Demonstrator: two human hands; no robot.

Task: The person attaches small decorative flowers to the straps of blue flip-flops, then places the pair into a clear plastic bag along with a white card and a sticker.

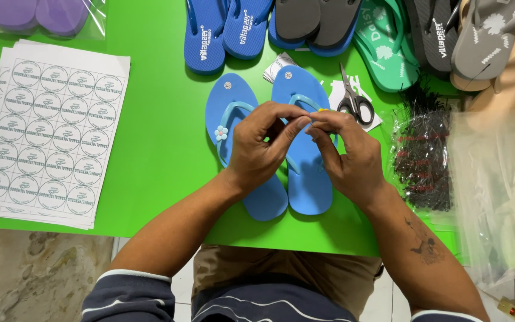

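Pair of light blue foam flip-flops (251, 149), frame centre: matt, finely textured soles, smooth glossy plastic straps. Small pale plastic flower charm (221, 132) on left strap: shiny. Bright green tabletop (156, 119): smooth, slight sheen. White paper sheets of round stickers (49, 131), left: satin. Black-handled scissors (353, 98), upper centre: plastic grips, polished metal blades. Clear plastic bags (496, 179), right: glossy, crinkled.
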